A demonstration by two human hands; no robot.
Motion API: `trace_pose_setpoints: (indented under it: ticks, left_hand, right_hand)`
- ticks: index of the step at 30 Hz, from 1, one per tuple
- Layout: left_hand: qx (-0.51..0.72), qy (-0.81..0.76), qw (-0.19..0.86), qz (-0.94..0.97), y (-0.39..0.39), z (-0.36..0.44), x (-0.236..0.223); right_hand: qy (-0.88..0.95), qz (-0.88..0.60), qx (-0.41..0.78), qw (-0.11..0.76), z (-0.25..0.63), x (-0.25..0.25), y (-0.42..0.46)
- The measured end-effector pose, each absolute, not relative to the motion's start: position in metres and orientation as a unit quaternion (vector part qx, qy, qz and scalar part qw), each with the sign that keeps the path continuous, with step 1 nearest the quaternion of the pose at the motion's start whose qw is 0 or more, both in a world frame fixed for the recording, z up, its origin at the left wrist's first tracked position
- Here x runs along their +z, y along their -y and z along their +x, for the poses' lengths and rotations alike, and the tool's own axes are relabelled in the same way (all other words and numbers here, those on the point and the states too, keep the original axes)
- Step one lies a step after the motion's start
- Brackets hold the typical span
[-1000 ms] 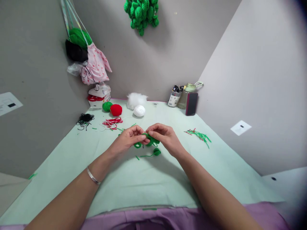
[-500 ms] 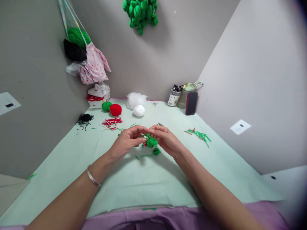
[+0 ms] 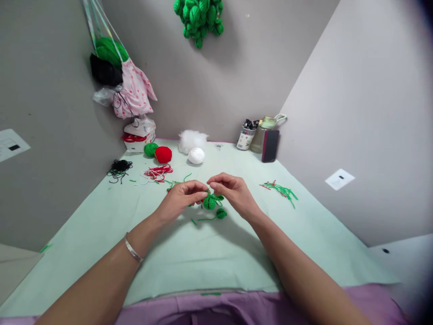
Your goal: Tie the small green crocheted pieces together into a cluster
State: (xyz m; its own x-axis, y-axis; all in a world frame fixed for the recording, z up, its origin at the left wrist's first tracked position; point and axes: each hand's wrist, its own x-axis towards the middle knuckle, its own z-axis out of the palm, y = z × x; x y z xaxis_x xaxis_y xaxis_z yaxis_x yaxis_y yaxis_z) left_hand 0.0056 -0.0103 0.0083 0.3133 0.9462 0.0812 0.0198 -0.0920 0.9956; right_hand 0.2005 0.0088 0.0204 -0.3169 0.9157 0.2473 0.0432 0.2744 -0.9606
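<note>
Against grey walls, on a bench [image 3: 189, 262] covered in pale green, a green crocheted ball [image 3: 209, 203] is pinched in the fingertips of the left hand [image 3: 186, 196], above a smaller green ball [image 3: 221, 213], while the right hand [image 3: 233, 192] is curled just beside it, its grip unclear.
</note>
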Motion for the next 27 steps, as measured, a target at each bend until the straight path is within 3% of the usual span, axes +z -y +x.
trace_pose_setpoints:
  ticks: [7,13,18,24,27]
  left_hand:
    - [0.413,-0.393,0.594,0.568,0.008,0.004,0.005]
    - [0.400,-0.377,0.601,0.580,0.009,0.004,0.006]
    - [0.380,-0.368,0.617,0.582,0.012,0.005,0.009]
    - [0.375,-0.346,0.636,0.579,0.012,0.007,0.005]
    - [0.362,-0.316,0.667,0.569,0.013,0.008,0.004]
  right_hand:
    - [0.715,-0.300,0.467,0.425,0.203,0.025,-0.003]
    - [0.702,-0.314,0.432,0.471,0.204,0.023,-0.007]
    - [0.594,-0.332,0.524,0.513,0.209,0.022,-0.014]
    - [0.516,-0.260,0.693,0.432,0.199,0.027,-0.002]
    - [0.476,-0.246,0.723,0.436,0.197,0.026,-0.001]
